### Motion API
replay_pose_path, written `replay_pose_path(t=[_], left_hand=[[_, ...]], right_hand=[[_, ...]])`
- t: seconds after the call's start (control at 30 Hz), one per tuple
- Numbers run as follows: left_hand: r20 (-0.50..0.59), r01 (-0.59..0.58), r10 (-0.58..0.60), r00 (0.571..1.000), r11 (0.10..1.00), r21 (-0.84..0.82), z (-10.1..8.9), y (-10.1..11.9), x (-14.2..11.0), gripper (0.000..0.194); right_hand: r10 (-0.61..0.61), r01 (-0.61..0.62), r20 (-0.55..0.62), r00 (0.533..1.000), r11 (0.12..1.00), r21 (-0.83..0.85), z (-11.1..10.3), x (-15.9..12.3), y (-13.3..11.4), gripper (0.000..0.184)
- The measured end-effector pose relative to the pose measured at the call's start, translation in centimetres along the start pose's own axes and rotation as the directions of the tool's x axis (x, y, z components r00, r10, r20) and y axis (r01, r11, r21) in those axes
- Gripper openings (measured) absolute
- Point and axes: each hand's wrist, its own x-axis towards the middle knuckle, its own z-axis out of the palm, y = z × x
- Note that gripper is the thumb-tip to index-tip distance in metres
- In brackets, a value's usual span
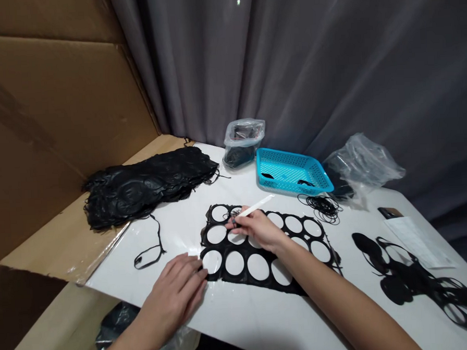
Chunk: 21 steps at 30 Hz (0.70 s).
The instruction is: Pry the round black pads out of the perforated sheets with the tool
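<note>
A black sheet with rows of round holes [248, 275] lies flat on the white table. My right hand [260, 230] is over the sheet's upper left part, its fingers closed around a slim white pen-like tool [256, 205] that slants up to the right. By those fingertips is a small tangle of thin black strands [234, 213]; whether they are pinched, I cannot tell. My left hand [177, 287] rests flat with fingers stretched out, fingertips touching the sheet's lower left edge. A loose black strip loop [148, 258] lies left of it.
Black sheets are stacked [148, 184] at the left, near cardboard [57, 100]. At the back are a plastic bag [242, 140], a blue basket [297, 187] and another bag [368, 162]. Black rings [324, 208], a paper slip [419, 241] and black cut scraps [396, 290] lie rightward.
</note>
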Motion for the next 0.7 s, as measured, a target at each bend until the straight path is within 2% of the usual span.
replay_pose_path(t=[0.07,0.13,0.2,0.27,0.33,0.7], left_hand=[[0.039,-0.018,0.018,0.999,1.000,0.006,-0.2,0.8,-0.9,0.021],[0.068,-0.019,0.017,0.998,0.999,0.031,0.0,1.3,-1.9,0.024],[0.084,-0.020,0.015,0.996,0.998,0.062,0.4,1.5,-2.7,0.028],[0.093,-0.026,0.018,0.995,0.996,0.084,0.6,1.6,-3.2,0.031],[0.099,-0.030,0.021,0.995,0.996,0.084,0.8,1.7,-3.4,0.033],[0.091,0.002,-0.005,0.996,0.999,0.037,1.4,1.7,-3.7,0.045]], right_hand=[[0.012,-0.003,0.108,0.994,0.997,-0.076,1.5,-1.6,1.2,0.027],[-0.020,0.077,0.202,0.979,0.957,-0.278,2.8,-3.3,2.3,0.022],[-0.099,0.228,0.267,0.959,0.828,-0.513,3.8,-4.6,3.2,0.021],[-0.197,0.363,0.316,0.928,0.667,-0.650,4.4,-5.4,3.8,0.023],[-0.270,0.429,0.334,0.903,0.577,-0.695,4.7,-5.8,4.2,0.022],[-0.353,0.512,0.382,0.854,0.438,-0.739,4.8,-6.0,5.0,0.020]])
